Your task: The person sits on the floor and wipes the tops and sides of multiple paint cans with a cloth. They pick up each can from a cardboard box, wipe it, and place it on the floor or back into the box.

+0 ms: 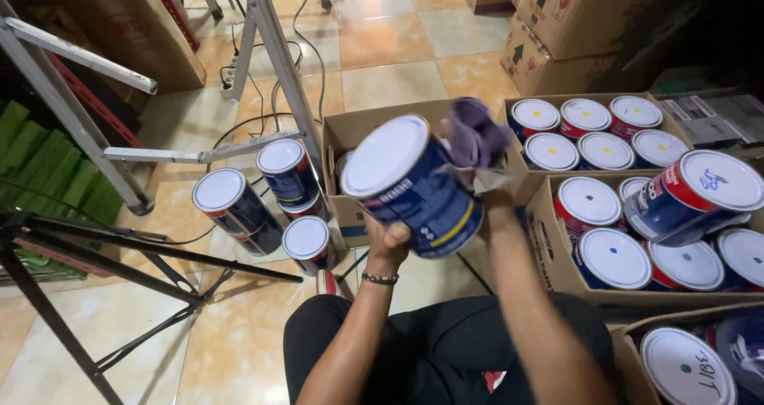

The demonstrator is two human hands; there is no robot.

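Observation:
My left hand [387, 242] holds a blue paint can [414, 186] with a white lid from below, tilted so the lid faces up and left. My right hand [487, 184] presses a purple-grey cloth [475, 132] against the far right side of the same can; the hand is blurred and mostly hidden behind the cloth and can. I sit on the tiled floor with my legs in dark trousers below the can.
Three more cans [282, 170] stand stacked on the floor to the left. Open cardboard boxes [549, 254] full of white-lidded cans sit at the right. An open box [350, 130] lies behind the held can. A metal ladder [278, 55] and black tripod legs [119, 250] stand at the left.

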